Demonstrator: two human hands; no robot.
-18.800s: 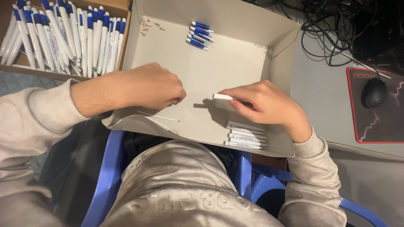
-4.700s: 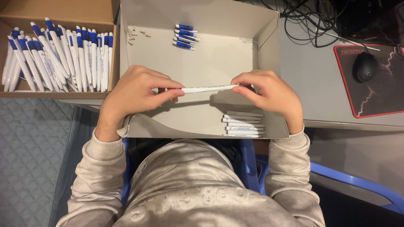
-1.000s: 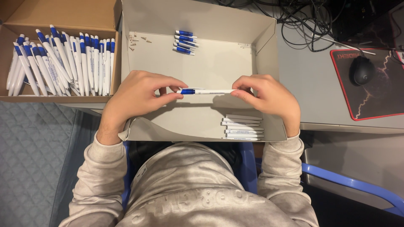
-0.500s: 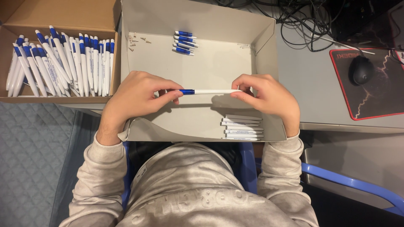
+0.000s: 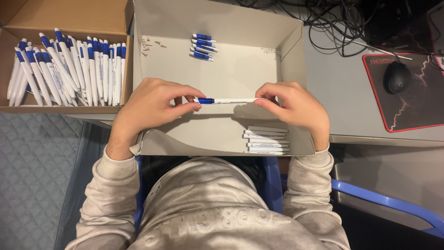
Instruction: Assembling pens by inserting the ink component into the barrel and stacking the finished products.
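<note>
I hold a white pen with a blue end (image 5: 226,100) level above the middle of a grey cardboard tray (image 5: 231,129). My left hand (image 5: 150,104) pinches the blue end and my right hand (image 5: 293,106) pinches the white end. Several white pen barrels (image 5: 267,140) lie stacked in the tray's near right corner, just below my right hand. Several blue pen parts (image 5: 202,46) lie at the tray's far side, with small loose springs (image 5: 150,43) in the far left corner.
A brown box (image 5: 27,18) to the left holds several finished white-and-blue pens (image 5: 69,67). On the grey desk to the right sit a black mouse (image 5: 397,76) on a red-edged pad (image 5: 418,115) and tangled cables (image 5: 333,23). A blue chair arm (image 5: 384,203) shows below.
Seconds ago the barrel between my hands was all white; a blue end is now on it at the left. Over the last second my hands have barely moved.
</note>
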